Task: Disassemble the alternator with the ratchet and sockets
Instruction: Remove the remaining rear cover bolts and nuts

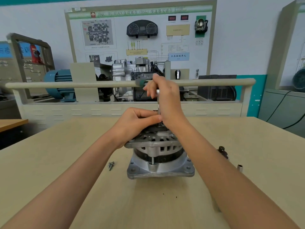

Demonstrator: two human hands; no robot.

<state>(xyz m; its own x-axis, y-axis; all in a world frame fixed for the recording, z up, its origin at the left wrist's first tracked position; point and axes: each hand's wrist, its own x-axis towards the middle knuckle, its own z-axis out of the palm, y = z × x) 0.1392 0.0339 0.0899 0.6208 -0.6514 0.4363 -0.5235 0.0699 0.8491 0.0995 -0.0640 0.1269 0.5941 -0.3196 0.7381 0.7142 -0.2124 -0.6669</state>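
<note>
Alternator (pixel 158 154): being stood upright on the table (pixel 66 162), mid-front. Ratchet (pixel 158 103): being held vertically over its top, gripped by the right hand (pixel 166 98). Left hand (pixel 140 121): being curled over the alternator's top, fingers pinching at the tool's lower end. Loose screws (pixel 111 165): being kept left of the base. Socket (pixel 239 167) and dark part (pixel 223 152): lying right, apart.
</note>
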